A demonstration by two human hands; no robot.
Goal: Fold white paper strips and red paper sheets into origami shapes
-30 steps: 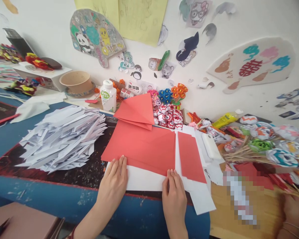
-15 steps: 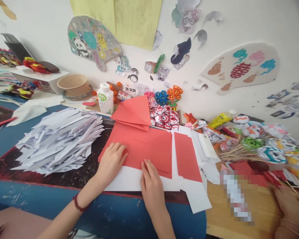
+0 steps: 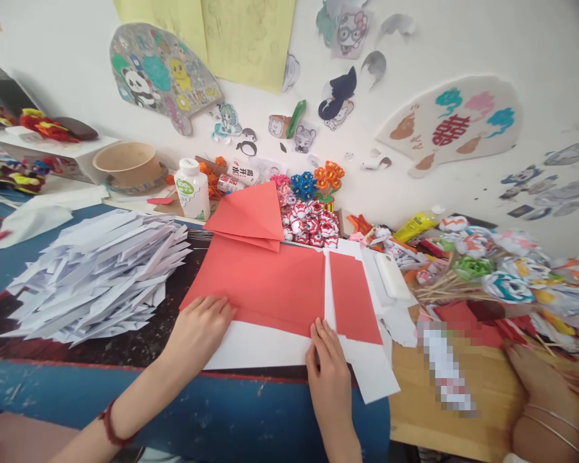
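A sheet of red paper (image 3: 265, 276) lies on white paper (image 3: 265, 344) in front of me. My left hand (image 3: 203, 328) is at its lower left edge, fingers bent and together over the paper; the thumb is mostly hidden. My right hand (image 3: 329, 360) grips the lower right corner, with fingertips on top and the thumb close below the edge. A folded red paper piece (image 3: 246, 215) rests across the back edge of the sheet. To the right lies a narrow red paper strip (image 3: 354, 296).
A heap of folded white paper strips (image 3: 101, 276) lies left on a dark mat. Behind stand a white bottle (image 3: 192, 190), a round tub (image 3: 125, 164) and red-white paper flowers (image 3: 311, 224). At right are paper flowers on sticks (image 3: 509, 286) and another person's hand (image 3: 545, 386).
Both hands were further up on the red paper half a second ago. My left hand has come down to the lower left edge; my right hand has shifted right to the corner. The view has turned slightly.
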